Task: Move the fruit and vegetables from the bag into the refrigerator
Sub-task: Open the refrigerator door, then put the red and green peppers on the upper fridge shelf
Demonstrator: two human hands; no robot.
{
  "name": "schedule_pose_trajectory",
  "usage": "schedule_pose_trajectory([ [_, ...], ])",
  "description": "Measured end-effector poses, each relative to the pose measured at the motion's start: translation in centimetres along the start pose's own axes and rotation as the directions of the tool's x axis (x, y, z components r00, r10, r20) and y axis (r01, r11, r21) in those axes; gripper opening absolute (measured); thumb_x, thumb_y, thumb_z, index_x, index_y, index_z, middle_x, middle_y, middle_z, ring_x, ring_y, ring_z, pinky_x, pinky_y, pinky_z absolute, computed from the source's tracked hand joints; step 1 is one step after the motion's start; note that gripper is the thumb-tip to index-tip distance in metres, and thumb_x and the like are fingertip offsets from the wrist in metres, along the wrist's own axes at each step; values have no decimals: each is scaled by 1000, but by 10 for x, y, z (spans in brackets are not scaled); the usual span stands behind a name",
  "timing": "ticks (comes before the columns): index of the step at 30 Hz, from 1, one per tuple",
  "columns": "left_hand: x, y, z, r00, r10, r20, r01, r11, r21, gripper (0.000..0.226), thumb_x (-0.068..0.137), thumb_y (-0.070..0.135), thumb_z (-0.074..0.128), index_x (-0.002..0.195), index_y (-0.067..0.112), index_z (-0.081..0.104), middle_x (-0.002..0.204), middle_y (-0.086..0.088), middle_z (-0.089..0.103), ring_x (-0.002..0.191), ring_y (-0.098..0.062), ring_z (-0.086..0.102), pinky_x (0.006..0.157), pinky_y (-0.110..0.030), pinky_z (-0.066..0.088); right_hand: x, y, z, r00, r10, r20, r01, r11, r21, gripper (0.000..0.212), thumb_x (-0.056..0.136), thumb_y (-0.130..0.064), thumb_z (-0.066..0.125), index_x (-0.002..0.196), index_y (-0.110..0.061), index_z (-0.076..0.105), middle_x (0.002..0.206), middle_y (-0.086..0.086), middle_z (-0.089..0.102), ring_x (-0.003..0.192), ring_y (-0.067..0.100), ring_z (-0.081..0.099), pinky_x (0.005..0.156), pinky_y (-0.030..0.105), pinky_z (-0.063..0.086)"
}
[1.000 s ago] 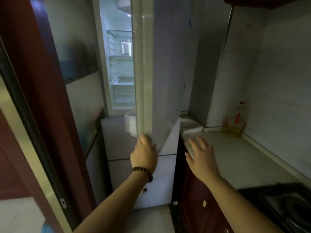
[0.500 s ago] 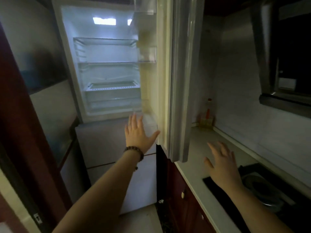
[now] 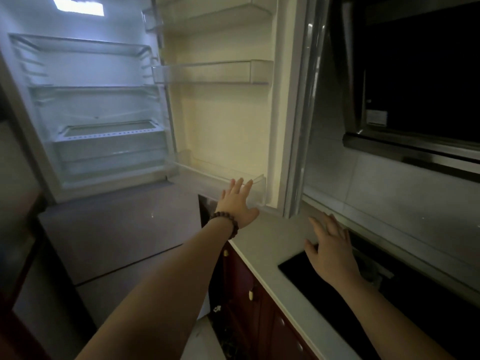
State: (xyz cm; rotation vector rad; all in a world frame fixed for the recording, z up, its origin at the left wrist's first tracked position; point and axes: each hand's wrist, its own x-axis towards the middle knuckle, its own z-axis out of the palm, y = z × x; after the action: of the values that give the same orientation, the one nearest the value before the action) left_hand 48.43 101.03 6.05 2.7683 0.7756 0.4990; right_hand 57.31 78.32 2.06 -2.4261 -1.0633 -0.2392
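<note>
At frame centre, keep left hand [image 3: 237, 203] flat-fingered against refrigerator door [image 3: 228, 120], swinging it fully wide; right hand [image 3: 330, 252] spread, empty.

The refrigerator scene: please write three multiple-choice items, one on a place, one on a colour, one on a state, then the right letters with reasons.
1. Where is the left hand?
A. at the lowest door bin
B. on the cooktop
C. on the top shelf

2. What colour are the cabinet doors under the countertop?
A. white
B. dark red
C. green

3. What state is the refrigerator door in?
A. shut
B. barely ajar
C. wide open

Answers: 1 A, its straight fingers reach that bin; 2 B, the fronts look dark red; 3 C, the lit shelves are visible.
</note>
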Motion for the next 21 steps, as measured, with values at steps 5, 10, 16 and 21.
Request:
schedule_pose_trajectory([
  [5, 27, 19, 0, 997, -5, 83, 2, 999, 32, 80, 87, 47, 49, 150, 27, 5, 159, 0, -1, 145, -22, -8, 118, -45, 2, -1, 4, 3, 999, 41, -19, -42, 999, -19, 56, 95, -33, 45, 147, -24, 24, 157, 5, 11, 145, 23, 5, 118, 48, 10],
  [10, 26, 15, 7, 997, 30, 77, -35, 997, 62, 85, 86, 48, 50, 149, 28, -2, 159, 0, -7, 145, -23, -11, 117, -47, 1, -3, 6, 4, 996, 82, -41, -84, 996, -36, 55, 94, -33, 47, 145, -24, 28, 157, 6, 13, 145, 24, 6, 118, 49, 11],
  [16, 24, 13, -1, 992, 40, 117, -46, 998, 49, 83, 88, 51, 45, 149, 26, -5, 158, 0, -11, 145, -22, -11, 117, -46, 0, -8, 1, -4, 993, 88, -83, -93, 994, -57, 55, 94, -30, 49, 145, -21, 29, 157, 8, 14, 146, 25, 4, 118, 51, 8],
  [21, -3, 34, 10, 980, 200, -3, -200, 978, 51, 82, 89, 53, 38, 150, 22, -8, 158, 0, -14, 145, -21, -11, 117, -43, -3, -21, 0, -13, 986, 106, -132, -117, 990, -79, 55, 94, -32, 49, 145, -21, 30, 157, 8, 14, 146, 25, 5, 118, 50, 6],
])
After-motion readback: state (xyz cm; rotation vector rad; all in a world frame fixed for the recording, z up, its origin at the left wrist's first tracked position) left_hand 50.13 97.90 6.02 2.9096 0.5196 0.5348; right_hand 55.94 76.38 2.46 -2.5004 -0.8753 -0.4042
